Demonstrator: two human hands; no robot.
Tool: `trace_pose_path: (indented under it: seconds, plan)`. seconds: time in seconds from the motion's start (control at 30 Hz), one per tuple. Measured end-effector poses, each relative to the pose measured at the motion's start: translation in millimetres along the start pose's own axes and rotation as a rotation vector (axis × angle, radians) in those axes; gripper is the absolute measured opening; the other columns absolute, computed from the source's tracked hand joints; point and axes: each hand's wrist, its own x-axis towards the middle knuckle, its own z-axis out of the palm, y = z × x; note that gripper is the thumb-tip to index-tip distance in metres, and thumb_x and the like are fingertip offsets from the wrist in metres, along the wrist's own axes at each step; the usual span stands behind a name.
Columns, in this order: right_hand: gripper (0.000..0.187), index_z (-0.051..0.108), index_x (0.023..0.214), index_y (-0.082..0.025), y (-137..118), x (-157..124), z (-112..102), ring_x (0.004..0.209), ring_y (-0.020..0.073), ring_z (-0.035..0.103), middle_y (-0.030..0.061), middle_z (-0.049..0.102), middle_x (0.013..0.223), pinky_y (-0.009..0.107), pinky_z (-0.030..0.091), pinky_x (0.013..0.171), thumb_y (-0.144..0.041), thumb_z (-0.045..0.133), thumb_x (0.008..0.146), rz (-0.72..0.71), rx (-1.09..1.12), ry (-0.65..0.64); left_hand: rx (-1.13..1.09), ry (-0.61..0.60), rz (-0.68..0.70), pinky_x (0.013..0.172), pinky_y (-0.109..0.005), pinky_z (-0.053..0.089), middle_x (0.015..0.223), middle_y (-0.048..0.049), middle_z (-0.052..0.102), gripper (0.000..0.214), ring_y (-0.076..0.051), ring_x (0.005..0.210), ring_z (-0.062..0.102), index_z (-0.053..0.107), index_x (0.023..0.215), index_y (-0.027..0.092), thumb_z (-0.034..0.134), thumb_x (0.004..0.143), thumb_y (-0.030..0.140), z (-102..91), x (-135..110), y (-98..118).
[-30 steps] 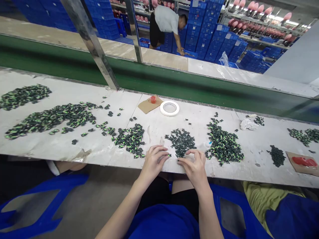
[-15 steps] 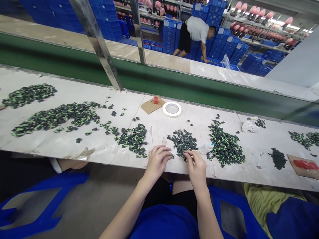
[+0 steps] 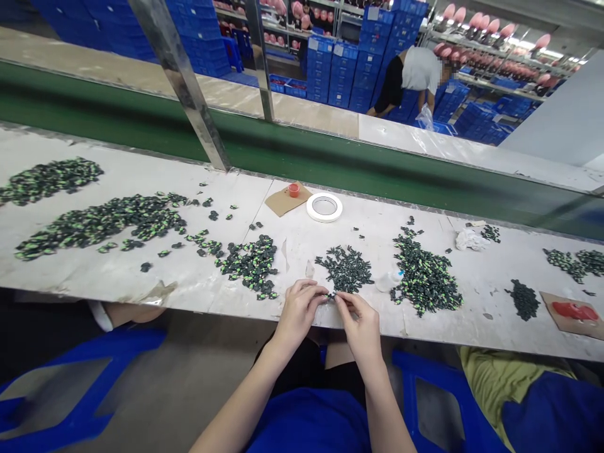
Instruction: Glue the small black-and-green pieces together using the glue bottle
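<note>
Over the front edge of the white worktable [image 3: 292, 251], my left hand [image 3: 301, 308] pinches a small black-and-green piece [image 3: 330, 296]. My right hand [image 3: 359, 318] is closed in a pinch, its fingertips meeting that piece from the other side. Whatever small part lies between the right fingertips is too small to make out. Just behind my fingers lies a pile of short dark pieces [image 3: 348, 267]. A pile of black-and-green pieces [image 3: 250, 261] is to the left of my left hand, and a larger green-flecked pile [image 3: 427, 270] is to the right.
A white tape roll [image 3: 324, 207] lies behind the piles, beside a red cup [image 3: 293, 189] on brown cardboard [image 3: 278, 202]. A metal post [image 3: 189, 94] rises at the table's back edge by the green belt [image 3: 302, 148]. A person [image 3: 419, 69] bends over blue crates beyond.
My right hand has moved left from the dark pile to meet the piece in my left hand. The person in the background has shifted to the right.
</note>
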Motion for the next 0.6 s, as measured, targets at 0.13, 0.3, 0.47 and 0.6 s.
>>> trace_pose_path:
  seconds: [0.13, 0.3, 0.47, 0.6]
  plan:
    - [0.018, 0.074, 0.088, -0.020, -3, 0, 0, 0.078, 0.0201, 0.070, 0.0067, 0.074, 0.087, 0.029, 0.056, 0.068, -0.031, 0.060, 0.085, 0.014, 0.035, -0.029, -0.084, -0.002, -0.024, 0.084, -0.036, 0.052, 0.089, -0.0043, 0.068, 0.016, -0.021, 0.090, 0.064, 0.072, 0.090, 0.024, 0.059, 0.086, 0.016, -6.3, 0, 7]
    - [0.017, 0.074, 0.087, -0.020, -4, 0, -1, 0.077, 0.0196, 0.070, 0.0066, 0.074, 0.085, 0.029, 0.056, 0.068, -0.031, 0.061, 0.085, 0.020, 0.050, -0.034, -0.227, -0.022, -0.073, 0.080, -0.033, 0.056, 0.089, -0.0046, 0.066, 0.014, -0.019, 0.087, 0.065, 0.072, 0.089, 0.023, 0.059, 0.086, 0.018, -11.0, 0, 15]
    - [0.017, 0.071, 0.087, -0.019, -4, -2, -3, 0.085, 0.0202, 0.071, 0.0076, 0.074, 0.091, 0.030, 0.058, 0.072, -0.032, 0.060, 0.086, 0.022, 0.126, -0.047, -0.332, -0.023, -0.111, 0.076, -0.030, 0.058, 0.089, -0.0046, 0.064, 0.014, -0.018, 0.085, 0.066, 0.072, 0.088, 0.022, 0.059, 0.085, 0.019, -12.2, -1, 22]
    - [0.013, 0.070, 0.083, -0.019, -4, -2, -4, 0.079, 0.0190, 0.071, 0.0065, 0.073, 0.084, 0.030, 0.059, 0.072, -0.027, 0.060, 0.087, -0.062, 0.137, -0.037, -0.356, -0.022, -0.133, 0.076, -0.030, 0.058, 0.088, -0.0043, 0.065, 0.014, -0.018, 0.084, 0.066, 0.073, 0.087, 0.022, 0.059, 0.084, 0.017, -13.3, 0, 29]
